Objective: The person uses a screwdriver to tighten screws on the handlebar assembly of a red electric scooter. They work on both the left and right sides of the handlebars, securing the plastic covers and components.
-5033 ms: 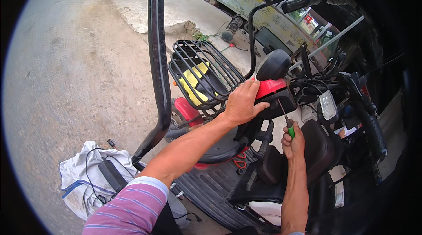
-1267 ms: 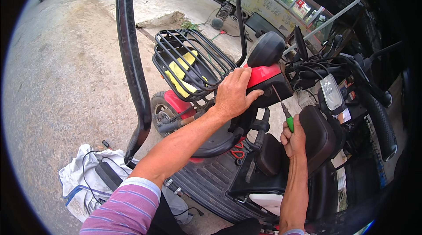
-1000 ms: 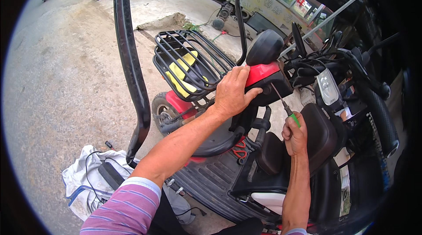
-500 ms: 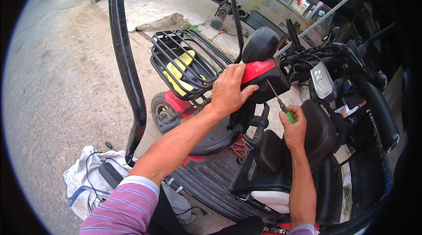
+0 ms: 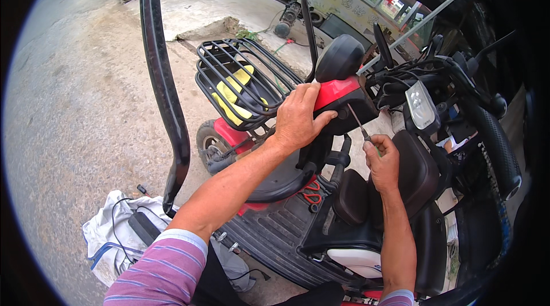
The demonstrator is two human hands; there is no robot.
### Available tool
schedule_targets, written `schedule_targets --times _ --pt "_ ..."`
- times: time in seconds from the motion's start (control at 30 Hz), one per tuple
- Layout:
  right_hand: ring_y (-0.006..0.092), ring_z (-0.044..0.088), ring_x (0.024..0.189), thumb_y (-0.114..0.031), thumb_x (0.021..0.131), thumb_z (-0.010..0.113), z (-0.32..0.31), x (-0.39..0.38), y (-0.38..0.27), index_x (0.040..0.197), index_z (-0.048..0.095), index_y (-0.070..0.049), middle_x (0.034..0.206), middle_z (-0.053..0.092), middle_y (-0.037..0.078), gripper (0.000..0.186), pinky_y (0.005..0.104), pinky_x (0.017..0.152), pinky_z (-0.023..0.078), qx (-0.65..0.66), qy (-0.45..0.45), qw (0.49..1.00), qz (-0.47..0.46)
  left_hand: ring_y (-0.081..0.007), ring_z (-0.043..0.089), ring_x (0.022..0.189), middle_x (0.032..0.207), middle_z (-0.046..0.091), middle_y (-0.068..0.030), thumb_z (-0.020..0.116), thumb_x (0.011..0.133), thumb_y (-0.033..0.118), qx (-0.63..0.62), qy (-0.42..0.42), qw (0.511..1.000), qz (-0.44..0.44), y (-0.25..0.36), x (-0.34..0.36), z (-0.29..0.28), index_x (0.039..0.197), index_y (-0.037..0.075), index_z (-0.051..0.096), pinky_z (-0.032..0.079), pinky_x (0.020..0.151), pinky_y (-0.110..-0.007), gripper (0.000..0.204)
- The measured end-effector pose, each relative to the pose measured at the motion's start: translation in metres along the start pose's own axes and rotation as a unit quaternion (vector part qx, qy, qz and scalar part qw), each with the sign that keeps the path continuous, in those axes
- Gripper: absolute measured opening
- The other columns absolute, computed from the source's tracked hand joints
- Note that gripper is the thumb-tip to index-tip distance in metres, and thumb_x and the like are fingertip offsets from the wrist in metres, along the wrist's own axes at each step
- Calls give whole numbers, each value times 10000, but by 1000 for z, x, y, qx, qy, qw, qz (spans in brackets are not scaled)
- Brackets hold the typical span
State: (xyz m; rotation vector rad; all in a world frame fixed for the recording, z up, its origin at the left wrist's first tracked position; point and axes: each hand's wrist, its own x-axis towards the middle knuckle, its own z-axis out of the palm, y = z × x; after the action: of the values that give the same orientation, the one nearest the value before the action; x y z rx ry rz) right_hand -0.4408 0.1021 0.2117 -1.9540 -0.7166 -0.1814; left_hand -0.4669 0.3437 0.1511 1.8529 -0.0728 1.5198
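Note:
The red and black front housing (image 5: pixel 337 94) of an electric scooter is in front of me, with a rounded black pod (image 5: pixel 340 59) on top. My left hand (image 5: pixel 299 116) grips its left end, fingers over the red top and thumb along the dark face. In my right hand (image 5: pixel 383 163) is a screwdriver (image 5: pixel 358 120), its handle mostly hidden by the closed fingers. The slim shaft points up and left, and its tip meets the black panel of the housing; any screw there is too small to see.
A black wire basket (image 5: pixel 243 79) holding a yellow cloth (image 5: pixel 235 94) sits beyond my left hand. A black frame post (image 5: pixel 163 77) rises at left. Near my right hand are a clear-fronted lamp (image 5: pixel 421 105) and a dark seat (image 5: pixel 350 197). A white sack (image 5: pixel 106 231) lies lower left.
My right hand has turned slightly around the screwdriver, hiding most of the green handle. The left hand keeps its place on the housing.

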Motion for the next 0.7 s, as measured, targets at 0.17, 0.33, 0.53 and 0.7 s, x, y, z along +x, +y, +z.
schedule_targets --times 0.17,0.33,0.53,0.7 --pt "73 476 508 -225 987 635 -11 3 -8 1031 602 -4 767 596 36 228 222 462 369 219 -112 952 180 -388 627 1008 1128 597 -182 827 774 313 -1 0 1000 -1 1 0 0 1250 -3 545 529 835 -445 637" --pt "49 396 466 -297 1000 605 -14 11 -14 1060 577 1 735 552 17 306 194 412 294 293 -152 909 254 -390 625 1006 1124 597 -184 822 779 311 -2 -4 1000 -2 -1 -1 -1 1248 -2 545 528 835 -447 628" --pt "189 652 759 -177 959 676 7 -2 -7 965 652 12 876 660 67 191 320 728 518 -261 75 933 -237 -388 624 1012 1125 599 -188 820 781 311 3 -1 1000 5 0 0 1 1244 -4 545 528 835 -446 624" --pt "104 537 555 -244 1013 598 -11 6 -10 1026 612 7 797 612 46 252 233 516 423 89 -77 991 71 -390 623 1024 1133 600 -190 824 780 305 -2 0 1000 8 -1 0 2 1241 -6 549 527 843 -443 621"
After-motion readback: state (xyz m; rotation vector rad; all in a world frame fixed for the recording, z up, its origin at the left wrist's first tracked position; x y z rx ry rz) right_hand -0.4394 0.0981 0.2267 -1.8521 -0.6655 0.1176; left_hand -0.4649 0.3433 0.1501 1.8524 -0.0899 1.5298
